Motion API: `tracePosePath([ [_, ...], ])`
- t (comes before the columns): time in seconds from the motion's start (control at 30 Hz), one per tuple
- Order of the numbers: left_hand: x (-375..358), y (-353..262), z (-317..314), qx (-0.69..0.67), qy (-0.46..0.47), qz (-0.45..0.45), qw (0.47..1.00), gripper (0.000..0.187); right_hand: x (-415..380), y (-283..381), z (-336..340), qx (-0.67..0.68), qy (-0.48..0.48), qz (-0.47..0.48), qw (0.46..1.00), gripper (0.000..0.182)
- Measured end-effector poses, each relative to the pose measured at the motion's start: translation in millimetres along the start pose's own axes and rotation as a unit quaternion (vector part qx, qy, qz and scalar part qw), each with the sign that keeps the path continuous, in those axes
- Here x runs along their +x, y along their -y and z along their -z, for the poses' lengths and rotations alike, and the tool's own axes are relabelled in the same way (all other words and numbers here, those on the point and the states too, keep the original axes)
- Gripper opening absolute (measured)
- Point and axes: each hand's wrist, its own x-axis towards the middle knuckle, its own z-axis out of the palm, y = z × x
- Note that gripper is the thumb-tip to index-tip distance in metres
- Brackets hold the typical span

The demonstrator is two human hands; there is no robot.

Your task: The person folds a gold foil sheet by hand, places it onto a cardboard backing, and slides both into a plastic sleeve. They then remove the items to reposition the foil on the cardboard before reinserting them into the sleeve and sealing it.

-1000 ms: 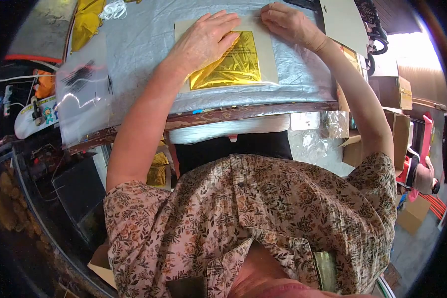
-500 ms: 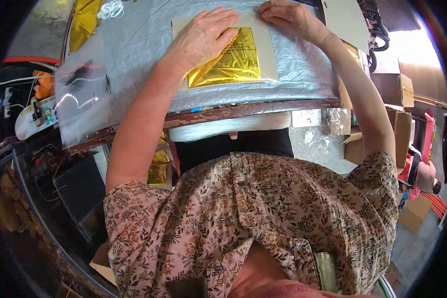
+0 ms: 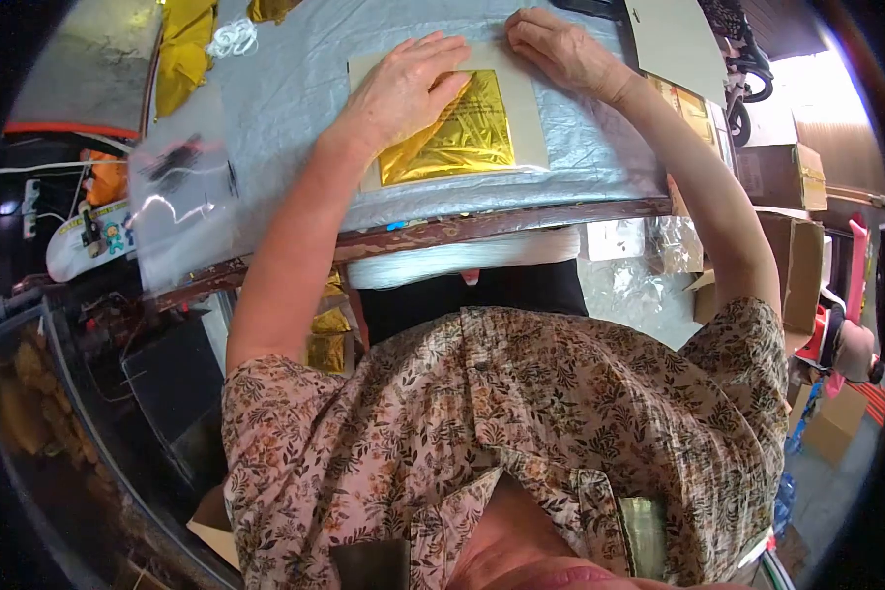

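A shiny gold foil sheet or bag [image 3: 477, 133] with small dark print lies on a beige card [image 3: 531, 133] on the table. My left hand [image 3: 403, 93] rests flat over the foil's left side, fingers stretched toward the far edge, covering part of it. At the card's far right corner is my right hand [image 3: 565, 51], its fingers curled and pressed together. Whatever those fingers may hold is hidden.
A silvery cloth [image 3: 285, 128] covers the table. Gold foil [image 3: 182, 64], a white cord bundle [image 3: 233, 37] and a clear plastic sheet [image 3: 182, 216] lie left. A large card [image 3: 674, 44] is at the right; cardboard boxes [image 3: 782, 261] stand beyond the table.
The view has shifted slightly, so the table's things sit a little further right and lower. My left hand stays on the foil; my right hand has moved slightly closer, fingers still curled.
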Motion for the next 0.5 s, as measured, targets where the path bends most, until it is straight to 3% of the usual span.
tracePosePath([
  [0.07, 9.2, -4.0, 5.4, -0.03, 0.0, 0.012, 0.999, 0.038, -1.3, -0.6, -3.1, 0.087, -0.07, -0.049, 0.993, 0.018],
  [0.17, 28.2, -18.9, 4.2, 0.08, -0.01, -0.005, 0.997, 0.03, -4.4, 3.6, 2.5, 0.126, -0.071, -0.074, 0.987, 0.01],
  [0.23, 45.8, -28.9, -6.6, -0.041, -0.018, 0.026, 0.999, 0.029, -2.3, 3.0, 2.6, 0.131, -0.057, -0.085, 0.986, 0.011],
  [0.27, 51.3, -30.2, -13.2, -0.038, -0.016, 0.024, 0.999, 0.029, -1.3, 3.0, 3.7, 0.135, -0.041, -0.097, 0.985, 0.012],
  [0.43, 66.9, -36.3, -30.0, -0.023, -0.009, 0.148, 0.989, 0.041, -5.3, 8.8, 20.5, 0.162, -0.05, -0.082, 0.982, 0.017],
  [0.5, 68.7, -39.6, -30.0, -0.034, -0.011, 0.168, 0.985, 0.036, -7.7, 7.2, 22.2, 0.173, -0.044, -0.093, 0.98, 0.019],
])
